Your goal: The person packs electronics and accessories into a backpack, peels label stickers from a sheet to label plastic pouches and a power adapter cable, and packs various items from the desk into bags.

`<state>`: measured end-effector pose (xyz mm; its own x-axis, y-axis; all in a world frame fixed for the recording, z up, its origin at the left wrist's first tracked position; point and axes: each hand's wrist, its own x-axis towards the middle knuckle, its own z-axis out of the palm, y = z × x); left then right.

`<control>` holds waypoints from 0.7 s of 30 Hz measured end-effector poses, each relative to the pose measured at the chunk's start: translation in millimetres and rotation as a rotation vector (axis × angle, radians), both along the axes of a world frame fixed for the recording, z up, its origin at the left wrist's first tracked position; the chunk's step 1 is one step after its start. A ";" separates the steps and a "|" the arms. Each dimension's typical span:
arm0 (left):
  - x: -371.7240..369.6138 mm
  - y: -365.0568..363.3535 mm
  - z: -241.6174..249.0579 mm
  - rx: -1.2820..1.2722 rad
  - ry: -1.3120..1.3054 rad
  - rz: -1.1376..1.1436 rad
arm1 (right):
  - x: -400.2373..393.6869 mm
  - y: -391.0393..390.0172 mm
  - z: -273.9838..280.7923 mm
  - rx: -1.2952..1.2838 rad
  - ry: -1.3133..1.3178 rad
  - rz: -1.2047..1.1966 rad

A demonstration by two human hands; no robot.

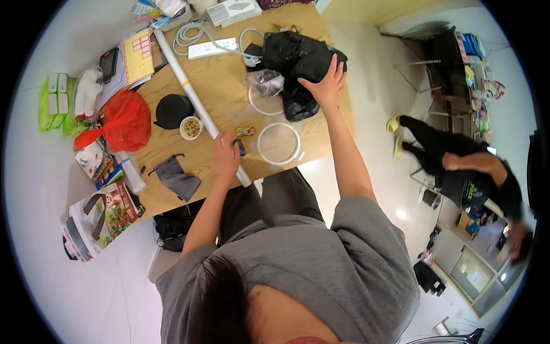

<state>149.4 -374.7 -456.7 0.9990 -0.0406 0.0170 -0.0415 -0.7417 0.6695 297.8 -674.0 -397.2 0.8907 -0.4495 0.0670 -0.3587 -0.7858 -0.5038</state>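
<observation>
My left hand (226,156) is low over the long white tube (192,94), fingers curled, at a small dark blue object that looks like a toy car (239,147). A yellow toy car (245,131) lies just beyond it. My right hand (327,86) is spread, fingers apart, against the right side of a crumpled black plastic bag (295,51). Beside that bag sit a clear plastic bag with something dark inside (267,82) and a white ring (252,102). A second white ring (260,155) lies nearer to me.
On the left are a red plastic bag (127,120), a cup of small bits (191,128), a black round object (172,110) and a grey pouch (177,176). A white power strip (213,48) lies behind. Another person (475,163) sits at the right.
</observation>
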 end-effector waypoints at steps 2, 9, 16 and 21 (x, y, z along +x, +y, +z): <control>23.8 -25.3 14.3 -0.022 -0.041 0.048 | 28.7 -23.1 -22.4 0.002 0.251 0.060; 148.6 -83.9 22.1 -0.062 -0.111 0.194 | 29.8 -78.1 -162.4 0.237 0.070 0.214; 269.9 -94.4 -35.7 0.321 -0.128 -0.288 | -49.8 -116.0 -99.9 0.645 0.137 0.162; 309.5 -94.2 -39.6 0.840 0.038 -0.606 | -200.0 -176.2 -144.8 0.964 0.210 0.026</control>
<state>458.9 -468.9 -496.3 0.8063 -0.5207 -0.2806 -0.5530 -0.8319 -0.0454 97.7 -850.2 -542.0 0.8529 -0.2092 -0.4783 -0.5026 -0.0811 -0.8607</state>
